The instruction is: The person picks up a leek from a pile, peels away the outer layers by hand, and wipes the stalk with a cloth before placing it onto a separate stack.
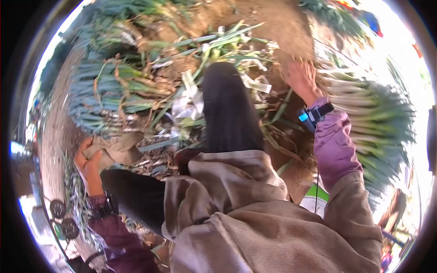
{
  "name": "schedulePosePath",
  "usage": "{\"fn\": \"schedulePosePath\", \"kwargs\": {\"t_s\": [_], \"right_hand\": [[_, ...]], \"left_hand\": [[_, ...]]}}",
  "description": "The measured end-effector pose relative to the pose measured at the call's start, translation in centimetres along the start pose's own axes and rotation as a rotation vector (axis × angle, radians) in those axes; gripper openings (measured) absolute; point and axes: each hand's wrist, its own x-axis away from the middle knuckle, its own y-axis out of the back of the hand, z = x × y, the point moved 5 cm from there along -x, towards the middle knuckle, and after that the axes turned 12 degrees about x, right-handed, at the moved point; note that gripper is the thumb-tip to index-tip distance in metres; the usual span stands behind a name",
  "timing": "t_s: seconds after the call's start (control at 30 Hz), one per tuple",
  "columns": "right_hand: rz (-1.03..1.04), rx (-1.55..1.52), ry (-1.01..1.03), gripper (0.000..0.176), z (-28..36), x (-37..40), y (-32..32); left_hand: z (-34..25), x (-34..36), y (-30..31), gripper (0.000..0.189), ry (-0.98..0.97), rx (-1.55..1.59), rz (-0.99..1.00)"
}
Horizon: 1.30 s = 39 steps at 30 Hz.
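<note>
1. Pinching the left edge of a tan cloth [118,149], your left hand [88,161] is out to the side, beside your dark-trousered leg [132,193].
2. Your right hand [300,77] is stretched forward, just beside the pale root ends of the right-hand leeks [364,118]; it is blurred, so whether its fingers grip anything cannot be told.
3. Your two hands are well apart, with your raised knee [232,104] between them.
4. On your left, more leeks [98,91] lie piled beyond the cloth.
5. Loose leaf scraps [189,104] litter the soil [268,18] around your raised knee.
</note>
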Motion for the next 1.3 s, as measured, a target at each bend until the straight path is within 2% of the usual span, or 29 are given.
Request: {"fn": "schedulePosePath", "kwargs": {"t_s": [0.03, 0.07, 0.13, 0.17, 0.2, 0.23, 0.3, 0.33, 0.4, 0.47, 0.53, 0.57, 0.7, 0.73, 0.83, 0.87, 0.97, 1.0, 1.1, 1.13, 1.23, 1.27, 1.3], "right_hand": [[0.244, -0.146, -0.019, 0.032, 2.7, -4.6, 1.9], [0.148, -0.268, 0.031, 0.031, 5.6, -7.3, 3.5], [-0.037, -0.514, 0.128, 0.029, 11.3, -10.8, 6.0], [-0.005, -0.566, 0.184, 0.029, 14.2, -11.6, 6.5], [0.029, -0.619, 0.244, 0.028, 17.1, -12.1, 7.0], [0.064, -0.672, 0.303, 0.028, 19.8, -12.3, 7.3], [0.175, -0.781, 0.365, 0.027, 24.8, -11.8, 5.8], [0.282, -0.774, 0.388, 0.028, 27.3, -11.1, 4.9], [0.429, -0.703, 0.482, 0.030, 31.8, -9.1, 2.6], [0.604, -0.753, 0.601, 0.028, 36.3, -6.3, -0.5], [0.728, -0.724, 0.712, 0.026, 40.0, -3.1, -2.5], [0.804, -0.700, 0.767, 0.025, 41.6, -1.6, -3.2], [0.979, -0.597, 0.962, 0.025, 47.5, 2.5, -3.6], [0.987, -0.523, 1.080, 0.031, 48.6, 3.2, -3.8], [0.930, -0.477, 1.114, 0.040, 51.6, 4.9, -5.4], [0.994, -0.432, 1.155, 0.052, 52.5, 5.1, -5.9], [1.054, -0.493, 1.042, 0.062, 53.3, 5.2, -6.5], [1.093, -0.572, 0.978, 0.074, 53.3, 5.2, -7.2], [1.290, -0.482, 0.821, 0.070, 53.0, 6.6, -9.0], [1.181, -0.467, 0.865, 0.061, 52.7, 7.6, -9.4], [1.242, -0.360, 1.001, 0.056, 51.3, 9.4, -9.0], [1.228, -0.227, 0.964, 0.048, 50.8, 10.5, -10.0], [1.230, -0.199, 1.034, 0.042, 50.0, 10.9, -10.6]], "left_hand": [[-0.5, 1.4, 1.0, 0.045, -0.003, -0.005, -0.046], [-0.7, 3.0, 2.0, 0.052, 0.119, 0.069, -0.092], [-0.6, 5.7, 3.3, 0.053, 0.136, 0.050, -0.199], [-0.3, 6.7, 4.0, 0.053, 0.149, 0.042, -0.253], [0.4, 7.6, 4.6, 0.053, 0.243, 0.040, -0.259], [0.8, 8.9, 5.3, 0.053, 0.272, 0.242, -0.292], [1.3, 12.0, 6.3, 0.052, 0.307, 0.645, -0.356], [0.8, 13.2, 5.7, 0.051, 0.390, 0.670, -0.351], [-0.1, 15.4, 3.5, 0.049, 0.688, 0.340, -0.175], [0.2, 17.7, 1.4, 0.051, 0.762, 0.497, 0.128], [0.1, 21.5, 0.2, 0.050, 0.955, 0.525, -0.132], [1.0, 24.5, 0.4, 0.049, 0.933, 0.307, -0.096], [0.1, 25.4, -2.4, 0.040, 0.552, -0.219, -0.178], [0.6, 26.0, -3.0, 0.039, 0.453, -0.359, -0.182], [1.3, 25.8, -4.3, 0.037, 0.256, -0.567, -0.246], [1.4, 25.5, -4.5, 0.035, 0.252, -0.596, -0.249], [2.1, 25.7, -4.4, 0.037, 0.254, -0.581, -0.293], [2.1, 25.7, -4.4, 0.038, 0.276, -0.582, -0.277], [2.4, 25.3, -4.3, 0.040, 0.272, -0.556, -0.288], [2.5, 25.3, -4.4, 0.040, 0.281, -0.569, -0.273], [2.8, 25.8, -4.4, 0.045, 0.294, -0.598, -0.235], [2.9, 25.9, -4.4, 0.045, 0.299, -0.604, -0.231], [2.9, 25.9, -4.5, 0.046, 0.300, -0.612, -0.227]]}}
